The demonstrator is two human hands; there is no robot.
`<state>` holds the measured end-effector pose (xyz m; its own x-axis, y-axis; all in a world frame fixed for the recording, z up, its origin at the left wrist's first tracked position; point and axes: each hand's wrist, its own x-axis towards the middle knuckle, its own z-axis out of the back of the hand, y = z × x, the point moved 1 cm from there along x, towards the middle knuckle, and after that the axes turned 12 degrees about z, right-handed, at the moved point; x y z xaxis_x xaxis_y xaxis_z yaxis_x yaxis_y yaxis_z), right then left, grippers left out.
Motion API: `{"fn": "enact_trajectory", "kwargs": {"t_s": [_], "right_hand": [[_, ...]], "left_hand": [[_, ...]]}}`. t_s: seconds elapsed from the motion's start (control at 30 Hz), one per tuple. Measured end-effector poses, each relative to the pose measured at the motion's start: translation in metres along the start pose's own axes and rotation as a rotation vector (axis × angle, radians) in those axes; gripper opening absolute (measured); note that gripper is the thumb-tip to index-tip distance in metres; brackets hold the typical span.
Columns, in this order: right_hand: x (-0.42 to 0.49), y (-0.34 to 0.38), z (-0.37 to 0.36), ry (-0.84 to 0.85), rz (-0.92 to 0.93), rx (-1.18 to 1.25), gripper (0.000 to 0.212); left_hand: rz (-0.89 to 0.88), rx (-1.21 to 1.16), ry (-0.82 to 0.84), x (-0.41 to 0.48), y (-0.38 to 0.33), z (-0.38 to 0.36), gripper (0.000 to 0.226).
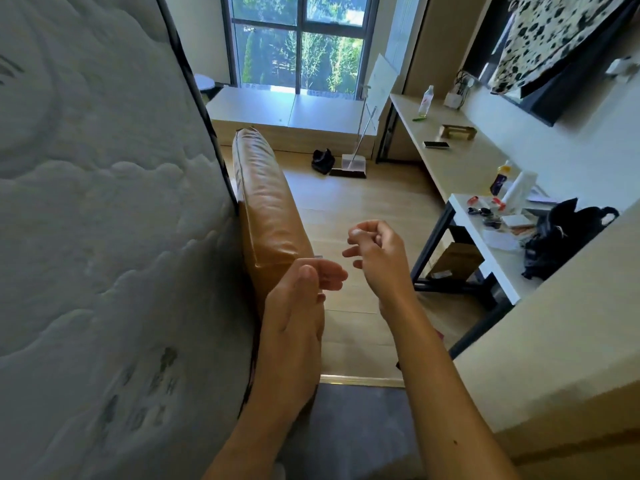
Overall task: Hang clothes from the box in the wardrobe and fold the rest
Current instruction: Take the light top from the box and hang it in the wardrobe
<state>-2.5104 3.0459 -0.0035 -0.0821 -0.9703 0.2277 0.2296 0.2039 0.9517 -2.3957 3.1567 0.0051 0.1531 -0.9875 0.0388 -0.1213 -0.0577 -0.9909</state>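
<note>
Head view only. Left hand (298, 299) raised low in the centre, just in front of the near end of a tan leather bolster (266, 202); fingers nearly straight and relaxed, thumb alongside, gripping nothing. Right hand (377, 251) raised just beside it and slightly higher, not touching the left; fingers loosely curled toward the thumb, nothing discernible between them. Both forearms bare.

Quilted mattress (104, 202) stood on edge along the left, against the bolster.

Task item located at upper right: spotted black-and-white garment (554, 39) hanging high, well apart from both hands. Black heap (561, 237) lying on the white table (498, 271) at right; garment or bag not determinable. Brown carton (453, 261) under that table.

Long desk (450, 164) along the right wall, bearing a bottle (426, 100) and a phone (436, 144). Broom (347, 172) on the wood floor below the window (298, 39).
</note>
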Motion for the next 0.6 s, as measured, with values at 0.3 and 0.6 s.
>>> {"fn": "enact_trajectory", "kwargs": {"t_s": [0.3,0.6], "right_hand": [[0.120,-0.019,-0.048,-0.055,-0.033,0.028,0.018],[0.229,-0.044,-0.070,-0.096,-0.046,0.026,0.018]], "left_hand": [[-0.065,-0.039,0.096,0.135,0.005,-0.010,0.062],[-0.021,-0.068,0.189,0.226,0.012,-0.022,0.046]]}}
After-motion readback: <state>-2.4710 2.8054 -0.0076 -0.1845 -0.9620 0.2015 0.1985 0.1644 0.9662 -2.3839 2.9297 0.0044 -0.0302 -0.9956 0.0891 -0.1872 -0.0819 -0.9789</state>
